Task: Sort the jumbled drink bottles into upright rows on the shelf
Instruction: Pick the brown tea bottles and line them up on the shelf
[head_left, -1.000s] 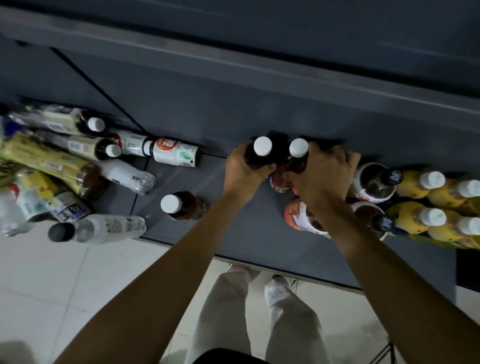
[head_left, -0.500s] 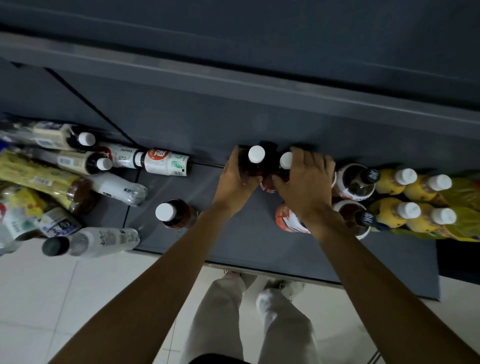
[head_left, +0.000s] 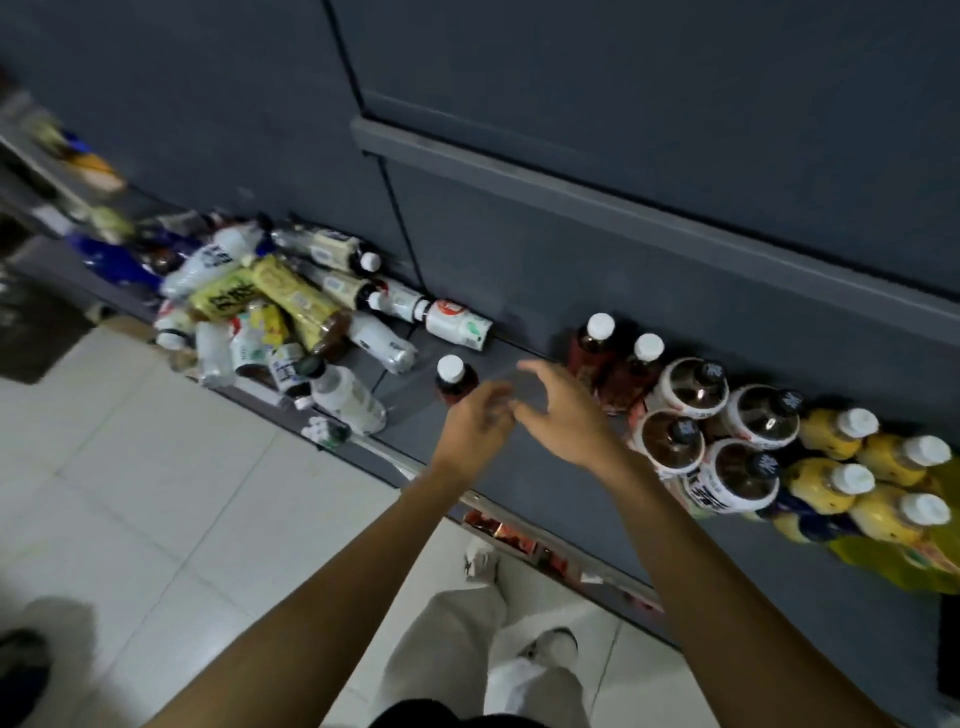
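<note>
**Hands free over the shelf, a lone tea bottle next in line**

A dark grey shelf (head_left: 519, 470) runs along a dark grey wall above a pale tiled floor (head_left: 156, 519), seen from above.

At about nine to ten o'clock lies the jumbled heap of bottles (head_left: 270, 322), mostly on their sides: clear, white-labelled and yellow-labelled ones piled over each other. Toward the centre, at eleven o'clock from the hands, a white-labelled bottle with a red mark (head_left: 457, 322) lies on its side against the wall. Just in front of it a single dark tea bottle with a white cap (head_left: 453, 376) stands upright, apart from any row.

The left hand (head_left: 475, 426) hovers just beside that bottle, fingers loosely curled and blurred, its grip holding nothing. The right hand (head_left: 561, 410) is close by, nearly touching it, fingers spread and relaxed, grip apart and empty. Both forearms reach in from six o'clock.

At one to two o'clock two matching white-capped tea bottles (head_left: 618, 364) stand against the wall. Next come four wide black-capped bottles (head_left: 722, 431) in a square, then at three o'clock the yellow bottles with white caps (head_left: 872, 467) in upright rows.

The sensible next move looks to be taking the lone tea bottle by its shoulder, keeping it vertical, and setting it just in front of its two matches so the caps line up. Sliding it risks tipping; lifting clear is safer.
</note>
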